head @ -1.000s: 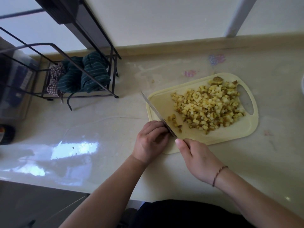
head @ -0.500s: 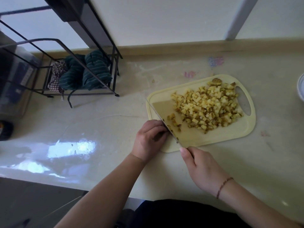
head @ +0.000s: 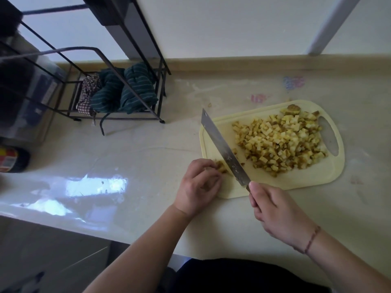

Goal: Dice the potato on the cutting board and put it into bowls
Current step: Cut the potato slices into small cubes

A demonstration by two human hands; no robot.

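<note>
**A:** On the pale yellow cutting board (head: pixel 317 176), right half mostly, there's a big heap of diced potato (head: pixel 281 142), skin bits mixed in. A couple of bigger brownish chunks sit at the far edge near the handle slot. Small separate cluster of potato pieces (head: pixel 221 167) at the board's near-left corner, w/ a few stray cubes just right of the blade.

**B:** And the hands?

**A:** Left hand (head: pixel 197 187) has fingers curled in, fingertips bunched on that small cluster, pinching or holding it down, can't say which exactly. Right hand (head: pixel 275 212) is wrapped round the handle of the knife (head: pixel 224 151), thumb up near the blade's base. Handle itself is hidden inside the fist. Thin red cord bracelet (head: pixel 312 240) on that wrist.

**B:** Blade position?

**A:** Runs diagonally, tip pointing away and to the left past the board's far-left corner, between the small cluster and the main heap. Whether the edge touches the board, can't tell.

**B:** Anything else around?

**A:** Board's on a glossy light counter (head: pixel 137 157). Far left there's a black wire rack (head: pixel 118 85) w/ dark green striped cloths (head: pixel 124 92) and a checked one stuffed in. Dark jar w/ a red label (head: pixel 10 160) at the left edge.
</note>
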